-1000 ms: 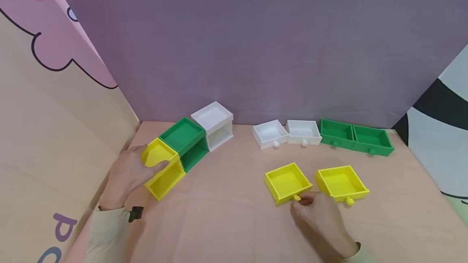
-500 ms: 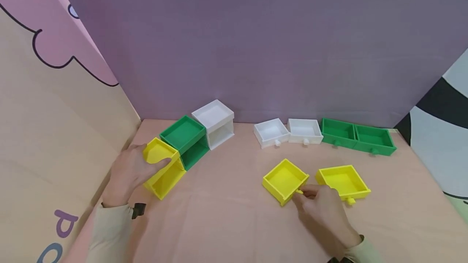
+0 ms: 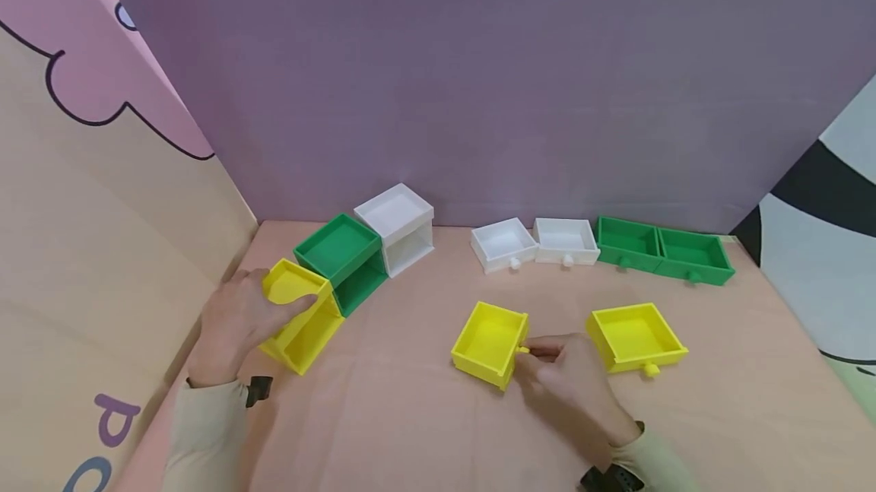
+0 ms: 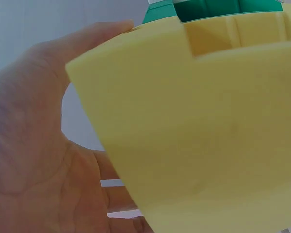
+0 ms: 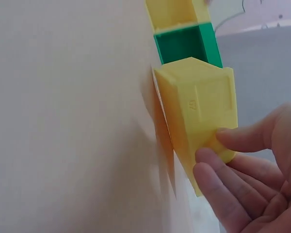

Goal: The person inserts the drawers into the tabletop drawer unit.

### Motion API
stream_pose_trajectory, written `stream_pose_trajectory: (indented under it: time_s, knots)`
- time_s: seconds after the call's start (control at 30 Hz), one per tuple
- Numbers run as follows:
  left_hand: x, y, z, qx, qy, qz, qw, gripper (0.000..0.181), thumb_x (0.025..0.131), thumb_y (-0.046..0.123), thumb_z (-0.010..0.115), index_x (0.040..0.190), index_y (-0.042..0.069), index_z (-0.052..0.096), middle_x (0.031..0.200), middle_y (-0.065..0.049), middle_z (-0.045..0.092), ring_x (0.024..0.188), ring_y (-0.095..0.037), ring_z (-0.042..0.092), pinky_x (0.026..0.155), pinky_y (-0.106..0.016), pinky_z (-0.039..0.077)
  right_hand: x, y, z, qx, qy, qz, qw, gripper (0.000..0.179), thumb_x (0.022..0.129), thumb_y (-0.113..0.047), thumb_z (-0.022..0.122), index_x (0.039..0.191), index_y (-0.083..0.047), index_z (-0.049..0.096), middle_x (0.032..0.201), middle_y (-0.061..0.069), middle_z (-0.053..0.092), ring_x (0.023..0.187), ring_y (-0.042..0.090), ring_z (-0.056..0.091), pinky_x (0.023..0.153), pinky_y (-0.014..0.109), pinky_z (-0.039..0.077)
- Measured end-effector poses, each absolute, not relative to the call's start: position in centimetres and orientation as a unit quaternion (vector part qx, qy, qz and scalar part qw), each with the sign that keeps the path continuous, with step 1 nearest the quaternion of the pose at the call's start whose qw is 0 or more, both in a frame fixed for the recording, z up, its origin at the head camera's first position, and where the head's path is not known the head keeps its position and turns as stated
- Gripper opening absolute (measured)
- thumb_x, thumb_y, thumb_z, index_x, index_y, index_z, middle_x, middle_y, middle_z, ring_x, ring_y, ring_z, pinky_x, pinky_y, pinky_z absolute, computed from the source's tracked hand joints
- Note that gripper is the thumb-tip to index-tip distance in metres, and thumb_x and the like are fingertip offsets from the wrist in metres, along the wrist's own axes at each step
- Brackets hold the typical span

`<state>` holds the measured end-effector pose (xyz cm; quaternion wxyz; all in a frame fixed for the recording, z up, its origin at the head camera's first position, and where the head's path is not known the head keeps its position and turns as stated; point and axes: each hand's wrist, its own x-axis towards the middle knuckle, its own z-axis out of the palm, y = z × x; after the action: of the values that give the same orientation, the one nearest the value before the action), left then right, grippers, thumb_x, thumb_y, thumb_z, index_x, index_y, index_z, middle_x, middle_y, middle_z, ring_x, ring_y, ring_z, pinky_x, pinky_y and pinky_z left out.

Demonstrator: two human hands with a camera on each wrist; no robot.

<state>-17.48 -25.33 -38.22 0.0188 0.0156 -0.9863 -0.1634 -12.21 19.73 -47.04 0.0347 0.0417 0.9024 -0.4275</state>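
My left hand (image 3: 239, 321) grips a yellow drawer casing (image 3: 311, 340), its thumb along the top front and the other fingers round the far side. The casing's front is an open slot facing right. A green casing (image 3: 341, 247) adjoins it, and a white casing (image 3: 395, 212) stands behind that one. With fingertips and thumb, my right hand (image 3: 575, 370) pinches the small knob of a yellow drawer (image 3: 489, 340). In the right wrist view that drawer (image 5: 199, 107) is tilted, with a shadow beside it on the cloth. Its inside is bare.
A second yellow drawer (image 3: 635, 336) lies right of my right hand. Along the back stand two white drawers, one (image 3: 503, 241) beside the other (image 3: 566, 239), and two green drawers (image 3: 626, 241). A purple backdrop (image 3: 479, 81) rises behind the cloth-covered table (image 3: 397, 416).
My right hand has carried the yellow drawer leftwards and turned it so its knob points right. My left hand stays on the yellow casing.
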Motion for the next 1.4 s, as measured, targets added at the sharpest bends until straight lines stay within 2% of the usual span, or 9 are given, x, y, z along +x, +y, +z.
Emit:
stream_pose_trajectory:
  time_s: [0.37, 0.67, 1.0, 1.4]
  knots:
    - [-17.5, -25.3, -38.2, 0.015, -0.986, -0.165, 0.013, 0.098, 0.088, 0.074, 0.068, 0.138, -0.01, 0.057, 0.104, -0.023, 0.065, 0.086, -0.033, 0.06, 0.07, -0.043, 0.053, -13.1, 13.6, -47.4, 0.009, 0.861, -0.508, 0.018, 0.016, 0.091, -0.009, 0.079, 0.106, -0.007, 0.085, 0.103, 0.006, 0.083, 0.097, 0.016, 0.079, 0.084, 0.035, 0.066]
    - [-17.4, -25.4, -38.0, 0.013, -0.986, -0.168, 0.013, 0.099, 0.089, 0.074, 0.067, 0.139, -0.01, 0.056, 0.104, -0.022, 0.065, 0.087, -0.033, 0.06, 0.07, -0.043, 0.052, -13.5, 10.5, -48.0, -0.05, 0.844, -0.534, 0.01, 0.016, 0.089, -0.008, 0.083, 0.104, -0.002, 0.084, 0.098, 0.011, 0.083, 0.086, 0.014, 0.079, 0.072, 0.026, 0.064]
    - [-17.5, -25.1, -37.7, 0.021, -0.987, -0.16, -0.003, 0.101, 0.087, 0.072, 0.07, 0.142, -0.011, 0.055, 0.104, -0.023, 0.067, 0.085, -0.032, 0.06, 0.067, -0.041, 0.052, -13.6, 7.6, -48.5, -0.066, 0.827, -0.558, 0.019, 0.018, 0.09, -0.012, 0.082, 0.104, -0.002, 0.085, 0.098, 0.012, 0.083, 0.08, 0.012, 0.076, 0.07, 0.022, 0.062]
    - [-17.7, -25.1, -37.6, 0.016, -0.988, -0.15, -0.004, 0.1, 0.087, 0.072, 0.071, 0.14, -0.012, 0.057, 0.105, -0.024, 0.069, 0.084, -0.033, 0.062, 0.068, -0.044, 0.055, -14.0, 3.1, -49.5, -0.054, 0.806, -0.588, 0.032, 0.02, 0.088, -0.018, 0.086, 0.102, -0.004, 0.085, 0.096, 0.009, 0.083, 0.083, 0.011, 0.074, 0.074, 0.018, 0.059]
